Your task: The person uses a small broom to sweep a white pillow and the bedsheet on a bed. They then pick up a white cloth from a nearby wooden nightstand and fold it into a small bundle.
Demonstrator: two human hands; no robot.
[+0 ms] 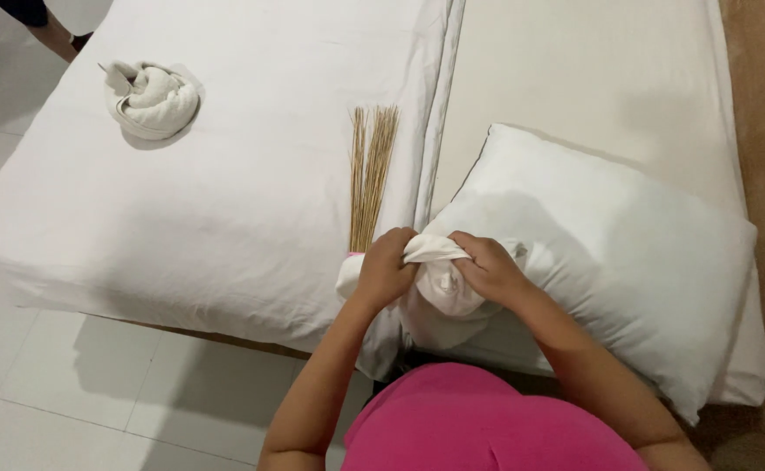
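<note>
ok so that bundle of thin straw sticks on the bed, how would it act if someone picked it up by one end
The bundle of thin tan straw sticks probably weighs little, since it barely dents the white bed sheet. Its far tips fan apart, so they would likely splay and bend. The near end, beside the left hand, looks gathered, so it should stay together there.

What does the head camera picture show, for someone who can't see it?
Two bare hands, left hand and right hand, grip a bunched white cloth towel at the edge of a white-sheeted bed. A plump white pillow lies beside it, with a bundle of thin tan broom sticks and a rolled white towel farther off.
</note>
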